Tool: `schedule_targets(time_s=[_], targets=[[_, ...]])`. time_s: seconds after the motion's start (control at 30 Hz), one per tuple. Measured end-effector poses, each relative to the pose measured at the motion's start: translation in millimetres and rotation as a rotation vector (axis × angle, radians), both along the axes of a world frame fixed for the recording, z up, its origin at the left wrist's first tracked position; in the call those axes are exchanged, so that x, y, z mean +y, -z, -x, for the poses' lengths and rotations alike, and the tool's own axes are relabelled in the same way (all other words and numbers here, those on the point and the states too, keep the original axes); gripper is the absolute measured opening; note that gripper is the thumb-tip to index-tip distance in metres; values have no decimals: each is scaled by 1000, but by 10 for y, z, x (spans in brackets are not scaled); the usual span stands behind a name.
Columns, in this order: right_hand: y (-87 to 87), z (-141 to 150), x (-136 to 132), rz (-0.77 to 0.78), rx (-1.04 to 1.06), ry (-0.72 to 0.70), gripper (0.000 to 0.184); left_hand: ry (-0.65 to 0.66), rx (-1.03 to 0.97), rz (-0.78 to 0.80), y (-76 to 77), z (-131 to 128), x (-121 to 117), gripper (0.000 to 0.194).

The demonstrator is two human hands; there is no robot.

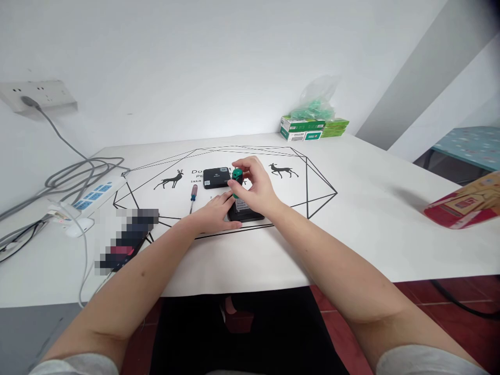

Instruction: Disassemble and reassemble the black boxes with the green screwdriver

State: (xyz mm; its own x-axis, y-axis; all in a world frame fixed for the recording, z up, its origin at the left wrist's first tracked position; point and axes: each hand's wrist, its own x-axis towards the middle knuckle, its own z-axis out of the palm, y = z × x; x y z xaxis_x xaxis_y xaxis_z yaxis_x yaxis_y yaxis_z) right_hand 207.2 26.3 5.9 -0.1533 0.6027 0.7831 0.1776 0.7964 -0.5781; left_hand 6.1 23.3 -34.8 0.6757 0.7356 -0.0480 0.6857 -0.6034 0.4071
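Note:
My right hand [255,182] is closed around the green and black handle of a screwdriver [237,176], held upright. Its tip is hidden, over a flat black device [246,212] with a printed label on its upper face. My left hand [214,212] grips that device from the left, thumb along the near edge and fingers by the screwdriver. Just behind lies a second flat black piece [216,178] with small stickers, like a cover. To the left of my left hand, a smaller screwdriver [194,194] with a blue and red handle rests on the printed mat.
At left are a white power strip [99,192], looped grey cables [74,169] and a blurred-out dark object [130,239]. Green and white boxes [302,127] under a plastic bag [318,101] stand by the wall. A red and tan package [464,203] lies at right.

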Motion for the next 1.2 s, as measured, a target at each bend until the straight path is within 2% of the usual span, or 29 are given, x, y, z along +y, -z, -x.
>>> schedule_targets(time_s=[0.17,0.27,0.43,0.73,1.07,1.2], targets=[[8,0,-2,-32,15,-57,26,8,-20,3,-10,0,-7,108],[7,-12,22,-44,-7,-38,27,12,-39,-9,-14,-4,-11,109],[10,-21,49,0,33,0,27,-30,40,32,-40,-11,-21,111],[-14,-31,22,-8,92,-3,26,-49,42,24,-39,-20,-31,116],[-15,-4,4,-18,52,-9,24,14,-42,-68,162,46,89,114],[-27,-6,-17,-24,16,-10,23,21,-60,-79,196,48,106,114]])
